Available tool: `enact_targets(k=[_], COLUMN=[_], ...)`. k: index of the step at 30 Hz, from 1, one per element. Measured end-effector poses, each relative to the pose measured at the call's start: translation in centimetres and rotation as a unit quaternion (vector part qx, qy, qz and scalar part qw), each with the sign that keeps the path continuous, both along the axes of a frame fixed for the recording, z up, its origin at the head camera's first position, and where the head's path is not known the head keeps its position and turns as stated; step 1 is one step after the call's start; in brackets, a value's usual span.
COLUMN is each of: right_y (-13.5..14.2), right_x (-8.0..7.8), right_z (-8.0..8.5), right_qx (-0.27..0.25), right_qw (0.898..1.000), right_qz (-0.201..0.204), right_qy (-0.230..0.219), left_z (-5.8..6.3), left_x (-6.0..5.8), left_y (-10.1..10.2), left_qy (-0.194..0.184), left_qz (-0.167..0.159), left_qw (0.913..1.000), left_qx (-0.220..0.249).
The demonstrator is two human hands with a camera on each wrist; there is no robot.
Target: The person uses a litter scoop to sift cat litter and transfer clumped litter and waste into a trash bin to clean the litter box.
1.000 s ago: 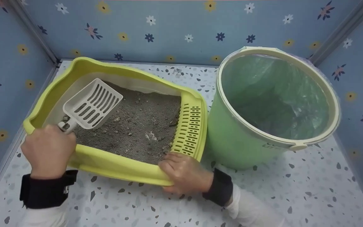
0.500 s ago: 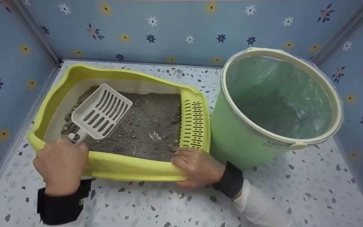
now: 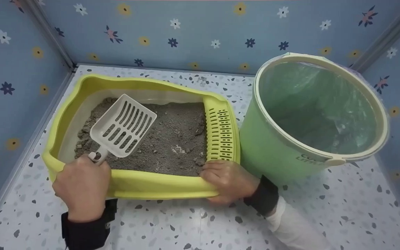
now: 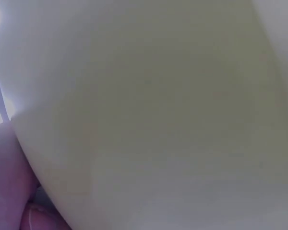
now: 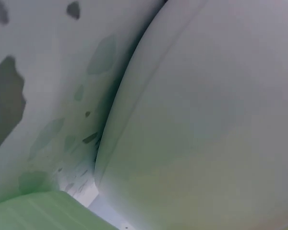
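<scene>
Wristbands [image 3: 86, 232], black, one on each forearm, nearest of all to the viewer and outside the tray's near side.

Left hand [image 3: 83, 184]: at the tray's near-left corner, fingers curled around the scoop handle; whether it also gripped the rim could not be told.

Right hand [image 3: 229, 180]: at the tray's near-right corner, grasping the rim, fingers lapped over the top.

Litter tray [image 3: 161, 184], yellow, roughly rectangular, apparently moulded plastic, with a slotted panel [image 3: 221, 135] along its right end; set over the white speckled floor [image 3: 165, 225]. Walls judged stiff and fairly smooth, the load heavy for its shell; the thick rim, held at two well-parted corners, looked the soundest hold.

Scoop [image 3: 116, 123], pale beige plastic, slotted, square-mouthed: within the tray's outline, toward its left half, above the litter. Judged light and rigid, its handle the proper grip, its neck the likeliest weak point.

Litter [image 3: 172, 132], grey, granular, spread across the tray's bed; judged loose and quick to slide if tipped.

Bin [image 3: 276, 152], pale green, round, cream-rimmed, lined with clear film [image 3: 300, 83]: just right of the tray.

Wall [image 3: 200, 21], blue, flower-printed, beyond the tray.
</scene>
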State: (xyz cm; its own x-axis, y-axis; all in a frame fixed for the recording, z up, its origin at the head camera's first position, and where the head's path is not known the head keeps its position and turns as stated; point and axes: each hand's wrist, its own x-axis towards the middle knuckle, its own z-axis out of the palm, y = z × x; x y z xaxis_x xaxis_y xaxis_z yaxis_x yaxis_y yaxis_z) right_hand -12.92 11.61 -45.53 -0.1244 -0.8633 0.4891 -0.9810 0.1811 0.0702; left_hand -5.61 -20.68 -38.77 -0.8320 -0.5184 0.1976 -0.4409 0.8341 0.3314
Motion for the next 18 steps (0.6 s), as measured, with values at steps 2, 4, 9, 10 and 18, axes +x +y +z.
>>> enact_targets(k=[2,4,9,10,18], right_y=[0.18,0.28,0.39,0.42,0.27], right_x=[-0.07,-0.13,-0.11,-0.08,-0.04], right_z=[-0.02,-0.07,-0.23,-0.23,-0.33], right_qx=[-0.001,0.000,0.001,0.002,0.003], right_qw=[1.000,1.000,1.000,1.000,1.000], right_qz=[0.000,0.000,0.000,-0.001,-0.009], right_qy=[-0.001,-0.002,-0.005,-0.006,0.005], left_z=[0.04,0.09,0.21,0.21,0.10], left_x=[0.06,0.09,0.05,0.03,0.04], left_y=[0.20,0.30,0.34,0.32,0.11], left_qy=[-0.009,-0.015,-0.034,-0.038,-0.019], left_qz=[-0.001,0.000,-0.002,-0.003,-0.008], left_qw=[0.9999,0.9999,0.9993,0.9992,0.9998], left_qx=[0.004,0.006,0.014,0.016,0.005])
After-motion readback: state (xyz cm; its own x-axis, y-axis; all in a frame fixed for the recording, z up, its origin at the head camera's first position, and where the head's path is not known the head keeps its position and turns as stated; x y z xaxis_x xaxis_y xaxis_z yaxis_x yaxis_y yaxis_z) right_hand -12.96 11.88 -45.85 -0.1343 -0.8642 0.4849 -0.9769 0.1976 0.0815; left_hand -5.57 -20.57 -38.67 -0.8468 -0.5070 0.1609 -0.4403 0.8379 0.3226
